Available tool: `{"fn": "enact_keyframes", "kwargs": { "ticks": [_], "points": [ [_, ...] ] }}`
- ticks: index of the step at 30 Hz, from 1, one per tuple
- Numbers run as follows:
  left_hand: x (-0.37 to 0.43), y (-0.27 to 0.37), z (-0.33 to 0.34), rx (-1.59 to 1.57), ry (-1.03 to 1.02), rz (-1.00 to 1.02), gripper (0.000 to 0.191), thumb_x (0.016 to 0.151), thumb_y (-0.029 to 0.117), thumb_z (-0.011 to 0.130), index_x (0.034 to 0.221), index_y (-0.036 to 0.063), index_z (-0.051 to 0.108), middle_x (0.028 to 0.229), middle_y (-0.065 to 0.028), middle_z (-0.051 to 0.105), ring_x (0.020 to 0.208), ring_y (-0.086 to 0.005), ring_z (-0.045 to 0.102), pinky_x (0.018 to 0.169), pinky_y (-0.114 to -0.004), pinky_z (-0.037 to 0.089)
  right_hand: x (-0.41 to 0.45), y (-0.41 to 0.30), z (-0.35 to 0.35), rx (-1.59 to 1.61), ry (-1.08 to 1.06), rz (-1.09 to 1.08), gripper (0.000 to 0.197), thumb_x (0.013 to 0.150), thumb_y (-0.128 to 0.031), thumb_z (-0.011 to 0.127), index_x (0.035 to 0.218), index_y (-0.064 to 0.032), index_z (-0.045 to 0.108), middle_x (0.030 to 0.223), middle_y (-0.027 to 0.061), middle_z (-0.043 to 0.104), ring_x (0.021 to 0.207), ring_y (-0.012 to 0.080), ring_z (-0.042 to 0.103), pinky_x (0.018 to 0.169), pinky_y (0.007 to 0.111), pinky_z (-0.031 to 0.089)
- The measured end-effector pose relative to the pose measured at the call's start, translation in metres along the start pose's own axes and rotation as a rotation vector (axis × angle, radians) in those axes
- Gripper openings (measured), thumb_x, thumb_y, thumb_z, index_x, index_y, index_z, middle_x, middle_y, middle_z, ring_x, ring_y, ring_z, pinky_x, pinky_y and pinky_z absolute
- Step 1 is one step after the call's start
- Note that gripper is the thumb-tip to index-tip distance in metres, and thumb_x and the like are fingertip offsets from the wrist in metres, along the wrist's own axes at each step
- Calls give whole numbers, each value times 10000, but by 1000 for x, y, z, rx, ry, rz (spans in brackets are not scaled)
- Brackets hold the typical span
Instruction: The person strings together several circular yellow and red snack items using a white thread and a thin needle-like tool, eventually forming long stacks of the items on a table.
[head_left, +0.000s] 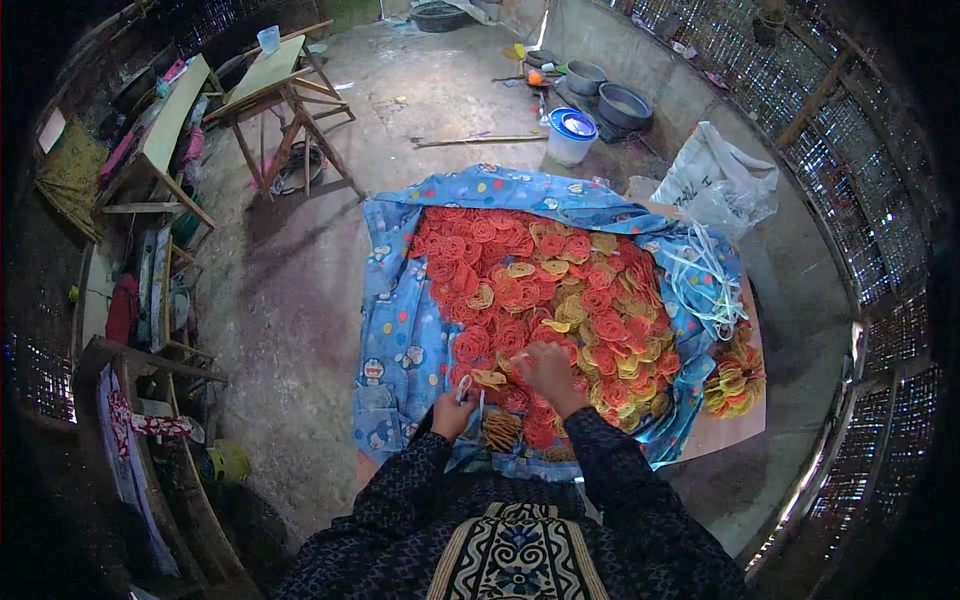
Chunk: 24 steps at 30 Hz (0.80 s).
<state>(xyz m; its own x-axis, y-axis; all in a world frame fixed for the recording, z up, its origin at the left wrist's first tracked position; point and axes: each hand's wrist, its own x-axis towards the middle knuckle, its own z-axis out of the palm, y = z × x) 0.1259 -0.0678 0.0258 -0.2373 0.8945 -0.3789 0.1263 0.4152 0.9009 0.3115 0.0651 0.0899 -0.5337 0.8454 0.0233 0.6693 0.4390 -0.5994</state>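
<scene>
A heap of thin, round, lacy crackers, red (469, 341) and yellow (574, 309), lies on a blue cartoon-print cloth (397, 337) before me. My left hand (453, 415) is at the heap's near left edge, shut on a white strip (463, 386) that loops above the fingers. A yellow cracker (489, 378) sits just beyond that hand, and a stack of tan crackers (501, 430) is to its right. Over the red crackers hovers my right hand (551, 375), fingers bent; whether they hold anything is hidden.
White plastic strips (705, 281) lie on the cloth's right side. Beside them is a bunch of yellow and red crackers (735, 379) on a pale board (731, 439). Farther off are a white sack (694, 169), a blue-lidded tub (571, 135), basins (625, 105) and a wooden table (274, 67).
</scene>
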Motion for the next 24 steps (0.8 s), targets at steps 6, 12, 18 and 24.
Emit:
{"fn": "enact_keyframes", "kwargs": {
  "ticks": [6,12,18,24],
  "points": [
    [-8,3,-2,-55,22,37,144,830,148,626,871,12,652,761,-29,641,710,-84,557,624,-285,446,1,0,20,-378,147,-120,234,778,-311,663,876,-100,646,914,79,541,927,277,496,795,437,353],
    [-9,11,4,-8,-17,46,182,805,178,653,899,22,669,775,-61,668,719,-115,606,650,-293,473,2,25,4,228,260,193,205,809,-264,672,829,-60,676,918,83,559,918,255,529,848,425,396],
    [-5,34,12,61,-68,13,179,794,162,650,911,29,673,726,-46,656,677,-108,603,623,-285,474,0,25,-11,536,181,219,240,844,-269,644,861,-33,682,909,100,595,953,235,537,834,395,445],
    [-6,46,9,-57,-84,-39,173,785,135,659,920,27,670,754,-47,649,706,-100,596,643,-277,466,-6,7,-34,518,-124,3,225,846,-246,635,867,-26,671,921,114,575,963,261,532,865,413,425]
  ]
}}
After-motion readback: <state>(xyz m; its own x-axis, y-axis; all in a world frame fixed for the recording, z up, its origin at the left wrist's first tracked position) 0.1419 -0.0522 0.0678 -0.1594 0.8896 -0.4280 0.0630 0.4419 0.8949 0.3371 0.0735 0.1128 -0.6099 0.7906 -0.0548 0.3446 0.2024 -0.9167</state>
